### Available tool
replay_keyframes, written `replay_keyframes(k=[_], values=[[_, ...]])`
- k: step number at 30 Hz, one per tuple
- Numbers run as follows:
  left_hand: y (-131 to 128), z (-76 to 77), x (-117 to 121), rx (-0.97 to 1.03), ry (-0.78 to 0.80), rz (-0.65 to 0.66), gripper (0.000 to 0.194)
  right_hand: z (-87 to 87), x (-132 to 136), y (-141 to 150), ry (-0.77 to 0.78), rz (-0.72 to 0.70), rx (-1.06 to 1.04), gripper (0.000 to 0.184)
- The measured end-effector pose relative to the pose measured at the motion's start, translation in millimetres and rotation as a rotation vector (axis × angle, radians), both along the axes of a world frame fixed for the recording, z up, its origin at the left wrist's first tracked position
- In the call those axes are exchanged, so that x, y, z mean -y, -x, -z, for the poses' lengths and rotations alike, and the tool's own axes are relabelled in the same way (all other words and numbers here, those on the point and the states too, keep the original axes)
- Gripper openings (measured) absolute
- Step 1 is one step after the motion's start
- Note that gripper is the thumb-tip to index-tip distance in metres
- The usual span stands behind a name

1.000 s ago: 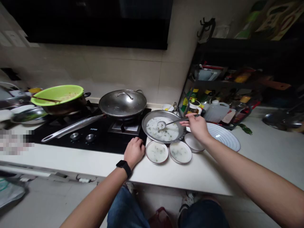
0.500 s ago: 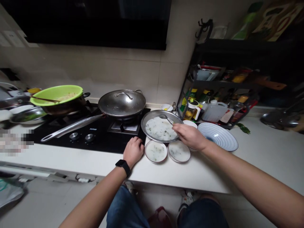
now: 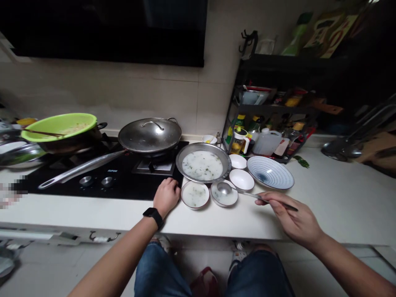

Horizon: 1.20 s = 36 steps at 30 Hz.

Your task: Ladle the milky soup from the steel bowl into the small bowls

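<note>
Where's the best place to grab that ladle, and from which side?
Probably by the handle, toward its outer end, coming from the right. The scoop is at a filled bowl, while the slim handle slants out rightward, where the right hand holds it.

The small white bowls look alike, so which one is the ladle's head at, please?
The right filled bowl has the ladle; the left filled bowl is beside the left hand, and the two unfilled bowls stand farther back.
</note>
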<state>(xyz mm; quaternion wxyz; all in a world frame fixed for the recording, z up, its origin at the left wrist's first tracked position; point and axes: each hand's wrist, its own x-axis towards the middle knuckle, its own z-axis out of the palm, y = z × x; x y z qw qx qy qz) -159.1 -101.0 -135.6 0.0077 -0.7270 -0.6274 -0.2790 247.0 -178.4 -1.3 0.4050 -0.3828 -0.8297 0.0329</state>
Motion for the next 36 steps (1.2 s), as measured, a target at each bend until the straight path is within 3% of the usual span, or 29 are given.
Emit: replay_keyframes(k=[5,9,12,15,21,27,36], values=[[-0.4,-0.7,0.5,-0.017,-0.005,-0.001,0.021,21.5,-4.7,12.9,0.209,0.084,-0.185,0.027],[-0.6,-0.5,0.5,-0.03,-0.009,-0.003,0.022,25.3,-14.5,19.6,0.527,0.225,-0.509,0.048],[-0.5,-0.4,0.4,-0.035,-0.012,-0.002,0.022,24.3,-24.8,16.7,0.662,0.291,-0.753,0.053],[-0.4,-0.7,0.4,-0.036,-0.008,-0.003,0.022,23.6,-31.7,9.1,0.701,0.331,-0.87,0.044],[0.0,-0.4,0.3,-0.05,-0.002,-0.005,0.021,17.4,-29.8,0.7,0.713,0.322,-0.887,0.028],[1.6,2.3,-1.0,-0.053,-0.007,-0.003,0.021,-1.0,-26.5,2.2,0.755,0.405,-0.938,0.014],[0.4,0.5,0.3,-0.042,-0.004,0.0,0.02,-31.6,-40.2,-2.2,0.708,0.414,-0.959,0.013]])
